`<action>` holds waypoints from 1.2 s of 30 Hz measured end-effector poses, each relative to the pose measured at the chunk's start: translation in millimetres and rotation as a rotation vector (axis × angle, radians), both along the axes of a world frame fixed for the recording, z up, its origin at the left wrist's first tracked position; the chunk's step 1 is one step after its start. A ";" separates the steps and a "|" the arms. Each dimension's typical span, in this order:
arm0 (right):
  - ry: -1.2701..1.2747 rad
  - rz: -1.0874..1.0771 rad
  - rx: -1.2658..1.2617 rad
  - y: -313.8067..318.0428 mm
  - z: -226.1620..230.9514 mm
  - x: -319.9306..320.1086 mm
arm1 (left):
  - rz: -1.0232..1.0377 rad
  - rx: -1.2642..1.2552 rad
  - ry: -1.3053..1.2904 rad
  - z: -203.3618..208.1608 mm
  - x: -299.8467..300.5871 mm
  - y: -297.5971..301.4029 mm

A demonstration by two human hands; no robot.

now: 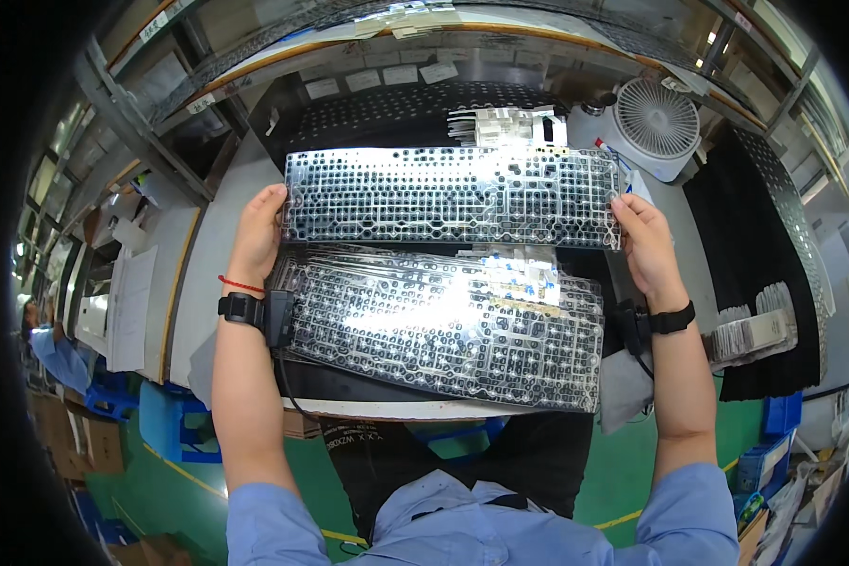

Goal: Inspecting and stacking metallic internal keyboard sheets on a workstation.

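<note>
A clear keyboard membrane sheet with dark round dots and printed traces stretches between my hands over the workbench. My left hand pinches its left edge, thumb on top. At the opposite short edge, my right hand has its thumb and fingers closed on the sheet. Pale connector tails stick up from the sheet's far edge. Closer to my body lies a fanned stack of similar membrane sheets, slightly skewed, with bright glare across its middle. The stack's own pale tails show just below the held sheet.
A white round fan stands at the back right. Black sheets with dotted rows lie at the right, beside a bundle of pale strips. A metal shelf spans the back. At far left, a person's blue sleeve shows.
</note>
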State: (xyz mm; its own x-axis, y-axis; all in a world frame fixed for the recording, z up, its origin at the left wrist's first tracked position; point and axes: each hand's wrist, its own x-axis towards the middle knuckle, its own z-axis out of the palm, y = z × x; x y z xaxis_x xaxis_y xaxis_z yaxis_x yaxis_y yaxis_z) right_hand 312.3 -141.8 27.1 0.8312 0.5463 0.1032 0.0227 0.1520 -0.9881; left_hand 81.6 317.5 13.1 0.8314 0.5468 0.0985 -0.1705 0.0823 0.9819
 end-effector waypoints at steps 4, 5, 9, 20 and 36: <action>-0.007 -0.007 -0.013 -1.0 2.9 -3.0 | -0.011 -0.005 -0.003 -2.7 -1.2 3.8; -0.015 -0.006 -0.014 -1.9 2.1 -1.5 | -0.019 -0.006 -0.003 -0.9 -0.2 1.7; -0.028 -0.036 -0.023 -0.7 1.7 -2.9 | 0.050 0.003 0.037 1.6 0.4 -5.2; -0.069 -0.103 0.009 -4.7 -2.6 1.0 | 0.059 0.043 0.064 1.5 -4.6 1.2; -0.177 -0.138 -0.012 -2.9 -3.5 1.9 | 0.001 0.129 -0.020 13.0 -3.4 -17.7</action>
